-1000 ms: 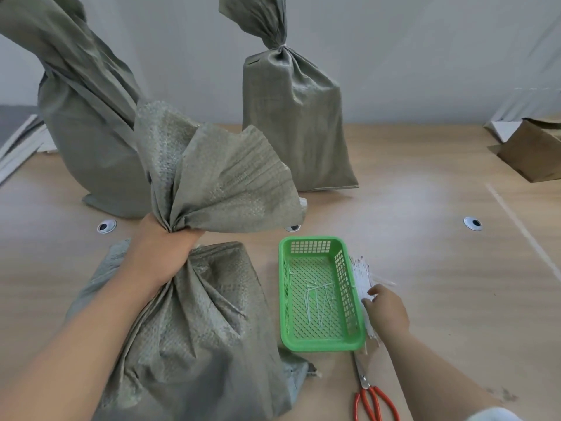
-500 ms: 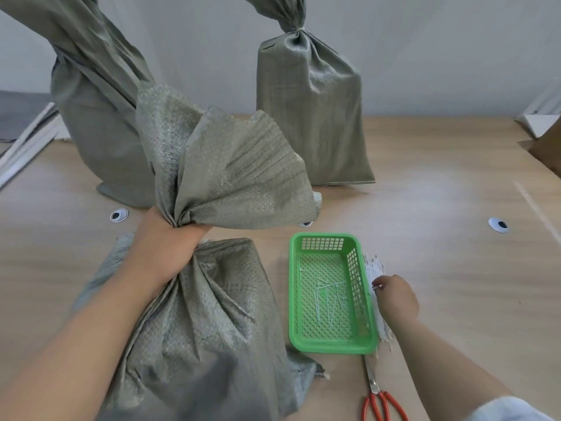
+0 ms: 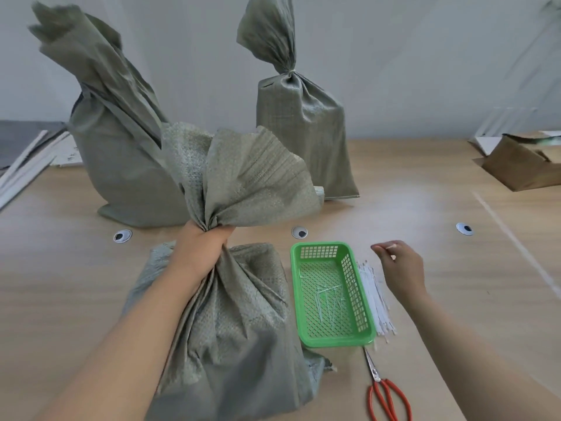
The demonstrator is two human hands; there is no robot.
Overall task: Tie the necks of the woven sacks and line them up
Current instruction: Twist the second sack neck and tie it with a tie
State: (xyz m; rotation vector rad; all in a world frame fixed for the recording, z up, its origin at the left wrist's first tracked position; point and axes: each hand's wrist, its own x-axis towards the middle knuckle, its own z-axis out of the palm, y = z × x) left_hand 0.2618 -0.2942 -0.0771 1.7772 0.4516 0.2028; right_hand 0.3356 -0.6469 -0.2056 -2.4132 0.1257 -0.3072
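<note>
Left hand (image 3: 202,247) grips the gathered neck of the nearest sack (image 3: 230,329).
Right hand (image 3: 400,268) hovers above white ties (image 3: 376,299) lying just beside a green basket (image 3: 296,299). Red scissors (image 3: 385,396) lie by the bench's (image 3: 501,284) near edge. A tied sack (image 3: 303,126) and a leaning sack (image 3: 121,153) stand toward the far edge.

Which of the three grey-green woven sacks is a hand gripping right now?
The nearest grey-green woven sack, beside the green plastic basket: the left hand grips its gathered neck. The far left sack and far middle sack stand untouched.
</note>
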